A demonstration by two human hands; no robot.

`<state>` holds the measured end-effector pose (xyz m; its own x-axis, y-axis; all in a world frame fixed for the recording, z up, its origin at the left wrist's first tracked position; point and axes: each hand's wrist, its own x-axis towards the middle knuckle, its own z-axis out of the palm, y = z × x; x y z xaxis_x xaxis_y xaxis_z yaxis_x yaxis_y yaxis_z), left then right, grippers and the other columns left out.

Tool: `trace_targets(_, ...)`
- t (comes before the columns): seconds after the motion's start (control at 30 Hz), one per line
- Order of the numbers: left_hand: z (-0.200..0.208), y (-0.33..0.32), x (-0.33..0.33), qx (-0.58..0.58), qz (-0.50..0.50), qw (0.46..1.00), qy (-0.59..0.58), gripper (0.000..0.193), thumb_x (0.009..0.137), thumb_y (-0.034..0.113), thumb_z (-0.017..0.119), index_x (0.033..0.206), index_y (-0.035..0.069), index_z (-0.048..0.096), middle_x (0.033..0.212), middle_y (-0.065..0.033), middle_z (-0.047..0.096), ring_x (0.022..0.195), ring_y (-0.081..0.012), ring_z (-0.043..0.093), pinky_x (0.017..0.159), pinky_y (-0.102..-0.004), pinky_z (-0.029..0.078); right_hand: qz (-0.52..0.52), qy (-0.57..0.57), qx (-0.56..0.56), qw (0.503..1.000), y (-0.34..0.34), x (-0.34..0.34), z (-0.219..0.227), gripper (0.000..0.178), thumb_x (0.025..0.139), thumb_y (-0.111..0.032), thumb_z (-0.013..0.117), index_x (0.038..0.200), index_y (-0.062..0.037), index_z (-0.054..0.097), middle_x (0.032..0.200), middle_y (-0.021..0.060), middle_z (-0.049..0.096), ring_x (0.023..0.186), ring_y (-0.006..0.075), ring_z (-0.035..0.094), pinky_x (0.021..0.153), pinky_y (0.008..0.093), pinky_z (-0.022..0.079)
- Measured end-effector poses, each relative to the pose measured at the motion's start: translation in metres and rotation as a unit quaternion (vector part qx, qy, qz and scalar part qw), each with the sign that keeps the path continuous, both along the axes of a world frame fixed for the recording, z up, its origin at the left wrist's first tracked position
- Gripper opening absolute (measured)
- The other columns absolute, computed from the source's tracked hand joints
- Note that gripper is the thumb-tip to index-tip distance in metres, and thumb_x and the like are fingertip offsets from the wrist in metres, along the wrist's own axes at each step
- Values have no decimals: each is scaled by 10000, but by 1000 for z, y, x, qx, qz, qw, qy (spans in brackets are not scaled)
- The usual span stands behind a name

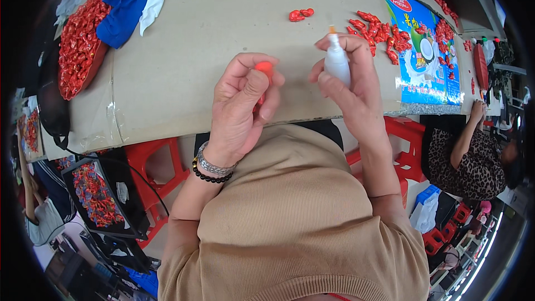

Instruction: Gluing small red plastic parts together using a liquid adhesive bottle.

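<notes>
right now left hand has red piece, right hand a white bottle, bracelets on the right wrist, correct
Wrong side: the head view shows bracelets on the left wrist. The left hand holds a red piece, the right hand a white bottle.

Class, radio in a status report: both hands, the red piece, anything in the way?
Left hand pinching red piece. Right hand gripping white bottle. Hands apart, no object between them.

Blue cloth [120,19]: left end of the table [189,22]
White cloth [151,1]: same table end
Blue printed sheet [424,69]: right side of table
Red stools [409,129]: below table's near edge
</notes>
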<state>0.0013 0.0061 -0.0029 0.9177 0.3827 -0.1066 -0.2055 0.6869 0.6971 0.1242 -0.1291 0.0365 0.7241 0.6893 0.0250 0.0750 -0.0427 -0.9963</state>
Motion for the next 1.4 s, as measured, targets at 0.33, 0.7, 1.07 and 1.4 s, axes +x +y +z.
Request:
trace_targets(0.33, -8, 1, 1, -49, 10, 998, -31, 356, 857, 351, 656, 1077, 88, 561, 905, -17, 601, 544, -49, 420, 432, -172, 284, -32, -347, 36, 937, -16, -3, 8, 345, 692, 70, 748, 1004, 33, 606, 1007, 154, 641, 954, 247, 643, 796, 318, 520)
trace_targets(0.7, -3, -4, 4, 4, 48, 999, -4, 320, 900, 338, 612, 1075, 76, 557, 674, 9, 468, 533, -47, 371, 443, -186, 265, -39, -468, 64, 881, -9, -2, 5, 366, 590, 163, 608, 931, 38, 643, 908, 178, 667, 795, 295, 654, 676, 337, 537)
trace_targets(1.07, 1, -5, 4, 16, 49, 999, 5, 329, 894, 346, 620, 1060, 68, 563, 635, 28, 424, 530, -45, 356, 450, -191, 253, -40, -476, 68, 876, -6, -2, 6, 372, 575, 172, 597, 918, 39, 649, 895, 167, 668, 768, 295, 650, 662, 342, 537)
trace_targets(1.4, 1, -4, 3, 52, 91, 994, 0, 283, 880, 226, 663, 1061, 34, 560, 760, 3, 525, 554, -54, 391, 478, -196, 305, -43, -489, 64, 869, -6, -2, 12, 369, 570, 168, 601, 911, 34, 648, 887, 165, 672, 760, 288, 651, 657, 336, 537)
